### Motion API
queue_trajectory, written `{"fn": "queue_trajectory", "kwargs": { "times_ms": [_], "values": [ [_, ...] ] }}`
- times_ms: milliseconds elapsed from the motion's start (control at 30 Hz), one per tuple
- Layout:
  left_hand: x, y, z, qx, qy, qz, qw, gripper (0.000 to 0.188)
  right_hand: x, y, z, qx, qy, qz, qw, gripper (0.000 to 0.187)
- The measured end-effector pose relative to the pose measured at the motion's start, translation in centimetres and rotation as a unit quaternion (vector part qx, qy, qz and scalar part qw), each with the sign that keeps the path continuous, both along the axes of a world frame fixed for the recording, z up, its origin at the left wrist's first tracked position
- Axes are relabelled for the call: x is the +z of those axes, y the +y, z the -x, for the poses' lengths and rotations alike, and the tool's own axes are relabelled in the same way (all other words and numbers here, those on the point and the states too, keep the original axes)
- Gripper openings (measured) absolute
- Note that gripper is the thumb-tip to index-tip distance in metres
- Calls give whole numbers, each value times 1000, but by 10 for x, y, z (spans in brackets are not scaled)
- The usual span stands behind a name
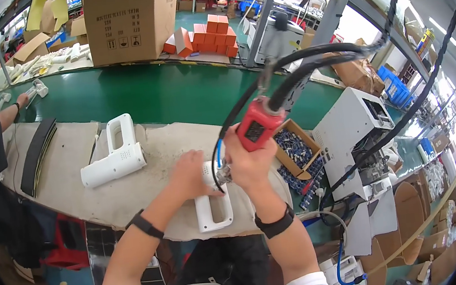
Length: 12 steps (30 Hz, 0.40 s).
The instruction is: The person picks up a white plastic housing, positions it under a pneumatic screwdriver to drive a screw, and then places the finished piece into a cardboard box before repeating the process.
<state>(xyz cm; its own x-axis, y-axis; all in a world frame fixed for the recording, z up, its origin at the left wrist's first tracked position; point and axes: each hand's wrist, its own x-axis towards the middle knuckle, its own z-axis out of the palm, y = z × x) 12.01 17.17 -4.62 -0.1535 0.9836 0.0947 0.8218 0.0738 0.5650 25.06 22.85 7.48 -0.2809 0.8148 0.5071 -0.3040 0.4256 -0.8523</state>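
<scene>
My right hand is wrapped round a red electric screwdriver that hangs from above with thick black cables. Its metal tip end meets the upper part of a white plastic appliance housing with a loop handle. My left hand is closed on that housing from the left side, steadying it on the cardboard-covered bench. A second white housing of like shape lies further left, apart from both hands. The exact contact of the tip is hard to make out.
A carton of small dark and blue screws or parts sits to the right, beside a white machine. Beyond the bench runs a green conveyor. At far left, a co-worker's hand reaches over it. A large cardboard box stands behind.
</scene>
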Motion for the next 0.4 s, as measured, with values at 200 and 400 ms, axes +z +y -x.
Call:
{"fn": "queue_trajectory", "kwargs": {
  "times_ms": [200,400],
  "values": [
    [-4,-35,7,118,-136,32,983,102,58,-14,-7,13,74,-48,996,6],
    [-20,-36,-17,133,-95,23,986,99,28,1,31,15,58,-58,997,8]
  ]
}}
